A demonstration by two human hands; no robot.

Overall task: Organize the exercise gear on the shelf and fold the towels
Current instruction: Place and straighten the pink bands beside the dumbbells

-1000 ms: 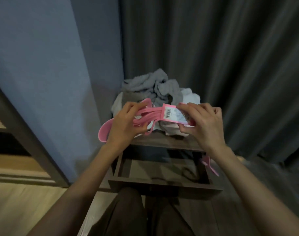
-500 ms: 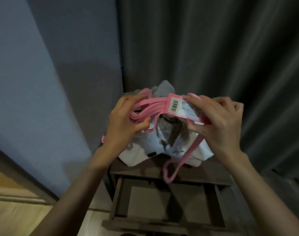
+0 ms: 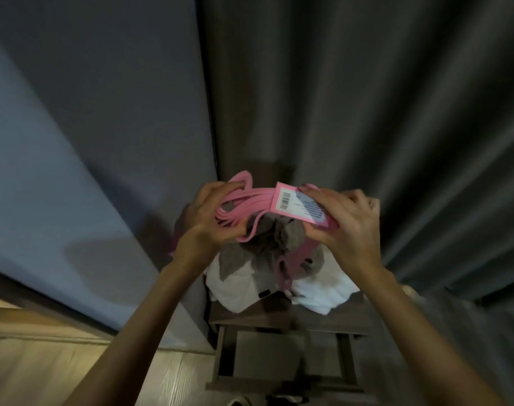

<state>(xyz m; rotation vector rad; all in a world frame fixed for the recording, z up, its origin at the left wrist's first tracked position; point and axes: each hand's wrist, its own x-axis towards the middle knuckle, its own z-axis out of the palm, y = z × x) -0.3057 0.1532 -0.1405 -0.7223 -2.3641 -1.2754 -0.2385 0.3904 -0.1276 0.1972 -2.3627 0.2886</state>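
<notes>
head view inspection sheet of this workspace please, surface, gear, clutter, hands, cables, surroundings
surface: dark wooden shelf unit, top mostly covered
job's things: pink resistance band with barcode label, held above the shelf unit; grey towel and white towel heaped unfolded on top
clutter: nothing seen
grippers: left hand grips the band's loops; right hand grips its labelled end
cables: nothing seen
surroundings: grey curtain, blue-grey wall, wood floor

band: pink | label: pink border, white panel, black barcode, dark lines of print | far towel: grey-brown | near towel: white | shelf: dark brown | curtain, right: dark grey, vertical folds | wall, left: plain blue-grey | floor, near left: pale wood grain
</notes>
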